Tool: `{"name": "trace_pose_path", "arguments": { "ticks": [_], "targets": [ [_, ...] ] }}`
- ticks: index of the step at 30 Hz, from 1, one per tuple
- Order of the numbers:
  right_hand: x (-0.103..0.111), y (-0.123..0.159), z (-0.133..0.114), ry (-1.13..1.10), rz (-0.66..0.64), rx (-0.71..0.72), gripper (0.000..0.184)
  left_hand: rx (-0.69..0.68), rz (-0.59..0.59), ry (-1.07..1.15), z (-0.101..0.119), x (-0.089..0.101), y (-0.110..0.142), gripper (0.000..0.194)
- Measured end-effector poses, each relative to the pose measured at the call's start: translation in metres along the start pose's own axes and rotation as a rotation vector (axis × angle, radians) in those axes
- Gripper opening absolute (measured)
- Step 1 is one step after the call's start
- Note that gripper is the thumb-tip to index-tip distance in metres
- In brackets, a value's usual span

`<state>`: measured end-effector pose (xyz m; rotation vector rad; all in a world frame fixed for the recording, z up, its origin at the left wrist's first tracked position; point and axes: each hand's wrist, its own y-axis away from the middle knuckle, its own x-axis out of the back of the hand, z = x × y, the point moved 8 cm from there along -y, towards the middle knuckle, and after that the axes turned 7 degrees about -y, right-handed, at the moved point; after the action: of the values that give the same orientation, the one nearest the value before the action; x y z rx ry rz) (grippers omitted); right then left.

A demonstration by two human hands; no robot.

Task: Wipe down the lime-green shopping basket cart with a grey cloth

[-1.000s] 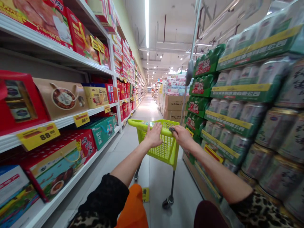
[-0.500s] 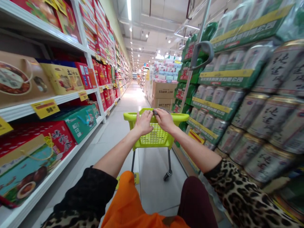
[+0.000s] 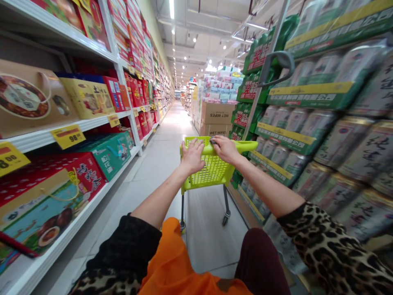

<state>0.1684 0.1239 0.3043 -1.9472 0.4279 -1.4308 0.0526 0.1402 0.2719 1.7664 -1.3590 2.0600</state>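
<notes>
The left hand [image 3: 193, 156] lies spread-fingered over the handle of the lime-green cart [image 3: 211, 174], the right hand [image 3: 226, 150] curls round it, wider apart than before, and the cart has turned askew beside stacked cans [image 3: 317, 127], apparently being steered

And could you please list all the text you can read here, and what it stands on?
"98": yellow price tag
"8.00": price tag at the left edge, partly cut off
"WET WIPES": upper carton, upside down
"WET WIPE": lower carton, end unclear
"松花": teal box, rest unclear
"纯生": large can
"公司": green can tray, ending a line
Distant shelf tags and other packaging: too small, blurred or stylised to read surely.
</notes>
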Motion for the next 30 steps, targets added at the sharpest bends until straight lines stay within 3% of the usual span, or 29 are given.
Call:
{"name": "trace_pose_path", "arguments": {
  "ticks": [3,9,12,18,24,27,30],
  "targets": [
    [-0.006,-0.014,-0.008,0.005,-0.085,-0.018,0.027,-0.002,0.008,0.000,-0.002,0.000,0.001,0.062],
    [0.014,-0.005,0.032,0.069,-0.065,-0.181,0.025,-0.017,0.013,-0.018,-0.015,0.002,0.007,0.059],
    [0.021,0.003,0.037,0.077,-0.039,-0.204,0.024,-0.017,0.015,-0.030,-0.023,0.004,0.010,0.056],
    [0.023,0.004,0.019,0.090,-0.075,-0.237,0.027,-0.017,-0.008,-0.046,-0.033,0.012,0.013,0.049],
    [-0.007,-0.021,-0.023,0.023,-0.265,-0.146,0.031,0.065,-0.097,-0.146,-0.031,0.008,-0.007,0.060],
    [-0.012,-0.026,-0.021,0.026,-0.286,-0.150,0.032,0.072,-0.156,-0.182,-0.031,0.000,-0.012,0.062],
    [0.001,-0.016,-0.003,0.025,-0.260,-0.175,0.032,0.062,-0.141,-0.167,-0.032,0.000,-0.011,0.057]
  ]
}}
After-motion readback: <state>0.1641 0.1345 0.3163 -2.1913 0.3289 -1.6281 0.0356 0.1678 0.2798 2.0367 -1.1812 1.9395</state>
